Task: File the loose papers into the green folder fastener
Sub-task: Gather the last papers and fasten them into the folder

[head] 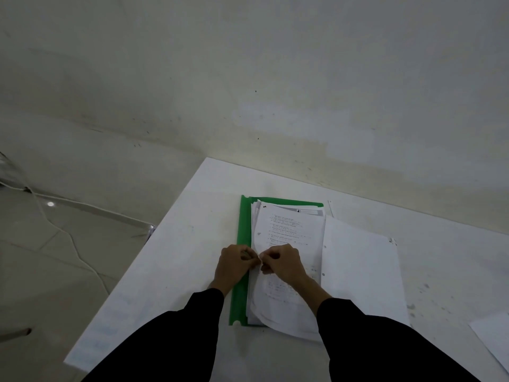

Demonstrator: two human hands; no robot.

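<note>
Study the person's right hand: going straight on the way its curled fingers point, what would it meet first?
Probably the left hand: the right hand points leftward across the edge of the printed sheet, and their fingertips look nearly touching, though depth is unclear.

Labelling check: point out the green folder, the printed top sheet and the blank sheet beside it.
green folder [243, 230]: head view, bare left strip.
printed top sheet [292, 227]: head view, printed upper half.
blank sheet [360, 271]: head view, its middle.

- Dim, flat, greenish light; shadows are soft and faint.
- One small glare spot on the floor tiles, far left.
- Print on the papers is blurred; the table looks soft at its near left corner.
</note>
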